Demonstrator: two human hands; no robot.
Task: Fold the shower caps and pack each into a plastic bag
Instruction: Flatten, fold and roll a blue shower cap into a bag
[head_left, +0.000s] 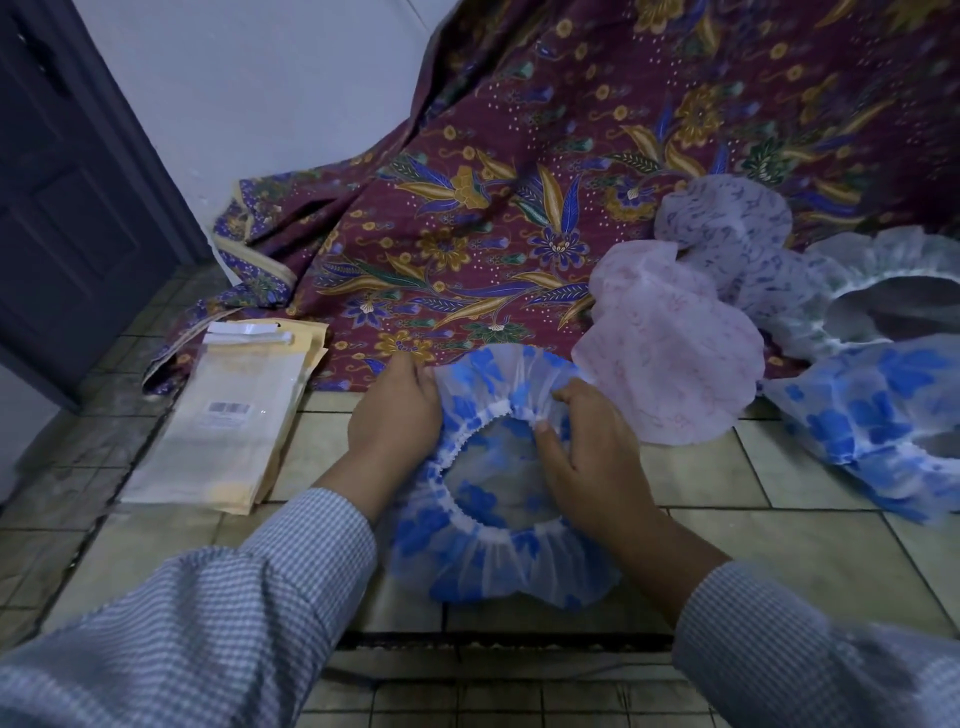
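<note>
Your left grip is curled over the far left rim of the blue-flowered shower cap, fingers tucked into the ruffle. Your right grip pinches the gathered elastic band at the far right of the opening, thumb on the inner edge. The cap lies opening-up on the tiled floor between your two checked sleeves, its far edge just reaching the hem of the batik cloth.

To your right a pink shower cap lies partly on the cloth and partly on the tiles, just beside the one you hold. Behind it sits a pale lilac-printed cap, next to that a white cap with its opening showing, and nearer you at the right edge a second blue-flowered cap.

To your left a stack of clear plastic bags lies flat on the tiles, one with a barcode label, its far end touching the cloth.

The maroon cloth, patterned in blue and gold flowers, runs up the white wall behind. A dark door stands at far left. The tiles are beige with dark grout.
</note>
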